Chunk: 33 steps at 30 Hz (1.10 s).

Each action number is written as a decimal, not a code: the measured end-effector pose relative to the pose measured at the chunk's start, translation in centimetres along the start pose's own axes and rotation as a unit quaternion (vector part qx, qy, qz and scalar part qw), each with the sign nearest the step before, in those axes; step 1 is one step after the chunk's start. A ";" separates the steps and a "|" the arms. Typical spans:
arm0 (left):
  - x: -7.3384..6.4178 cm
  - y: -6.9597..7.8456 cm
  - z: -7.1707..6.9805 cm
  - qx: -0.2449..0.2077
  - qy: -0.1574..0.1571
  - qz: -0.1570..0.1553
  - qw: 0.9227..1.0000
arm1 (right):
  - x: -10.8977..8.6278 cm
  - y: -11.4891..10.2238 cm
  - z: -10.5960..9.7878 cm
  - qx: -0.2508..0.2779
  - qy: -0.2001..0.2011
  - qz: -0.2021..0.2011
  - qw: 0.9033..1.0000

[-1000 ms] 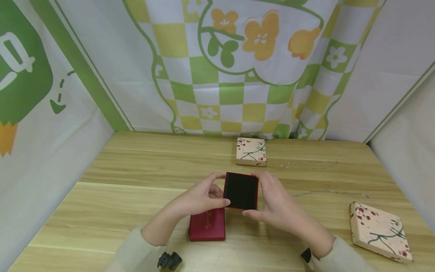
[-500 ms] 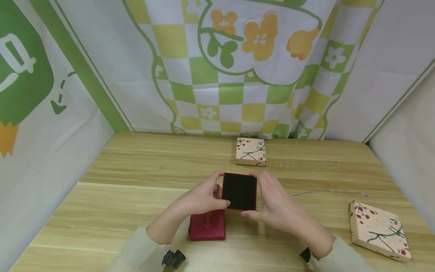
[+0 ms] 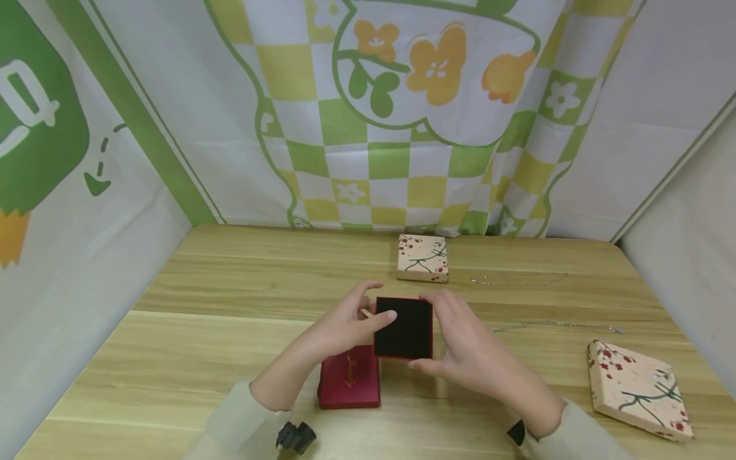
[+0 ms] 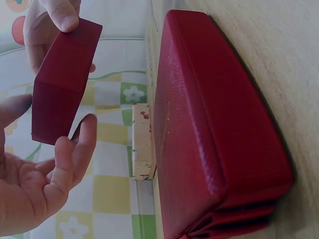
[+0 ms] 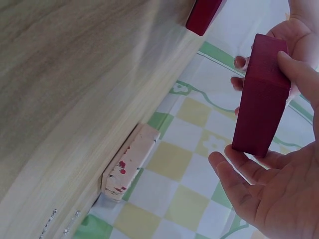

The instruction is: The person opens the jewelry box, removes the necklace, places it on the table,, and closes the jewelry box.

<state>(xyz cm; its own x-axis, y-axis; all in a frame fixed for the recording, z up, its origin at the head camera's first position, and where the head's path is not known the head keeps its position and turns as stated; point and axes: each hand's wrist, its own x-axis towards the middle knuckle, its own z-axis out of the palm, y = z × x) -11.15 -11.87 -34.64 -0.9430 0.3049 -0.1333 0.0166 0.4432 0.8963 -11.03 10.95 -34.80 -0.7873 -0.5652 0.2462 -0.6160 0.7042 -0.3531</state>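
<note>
Above the table, a small red jewelry box [image 3: 404, 328] with a black lining is held between both hands, its black face up. My right hand [image 3: 468, 338] grips its right side, thumb at the near corner and fingers at the far one. My left hand [image 3: 345, 326] is on the left side, its thumb lying over the black lining and its index finger lifted off the far corner. In the left wrist view, the left fingertips [image 4: 62, 149] are at the box's lower edge. Below stands a second red jewelry box [image 3: 349, 378] with gold lettering, partly covered by the left hand.
A floral box [image 3: 422, 257] stands at the back of the wooden table [image 3: 230, 275], and a larger floral box [image 3: 639, 391] at the right. Two fine chains lie between them: a nearer silver chain [image 3: 554, 324] and a farther chain [image 3: 520, 279]. A patterned curtain [image 3: 388, 160] hangs behind.
The left thumb has slid from the near left corner onto the black lining, and the left index finger has lifted from the far edge. The right hand keeps its grip.
</note>
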 end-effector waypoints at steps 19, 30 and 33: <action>1.3 -0.4 0.1 0.013 0.034 0.015 0.999 | 0.2 -0.4 0.1 -0.001 -0.002 -0.004 1.000; 1.3 0.2 0.3 0.043 0.059 0.012 0.997 | 0.3 -0.7 0.1 -0.010 -0.003 -0.007 1.000; 1.3 0.3 0.5 0.053 0.058 0.011 0.997 | 0.3 -0.9 0.1 -0.011 -0.002 -0.012 1.000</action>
<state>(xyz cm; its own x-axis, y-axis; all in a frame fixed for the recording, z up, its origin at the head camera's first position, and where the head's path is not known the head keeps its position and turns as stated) -12.24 -10.95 -34.78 -0.9739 0.2193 -0.0586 0.0675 0.5262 0.8477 -10.75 10.11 -34.48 -0.7718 -0.5839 0.2519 -0.6357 0.6994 -0.3266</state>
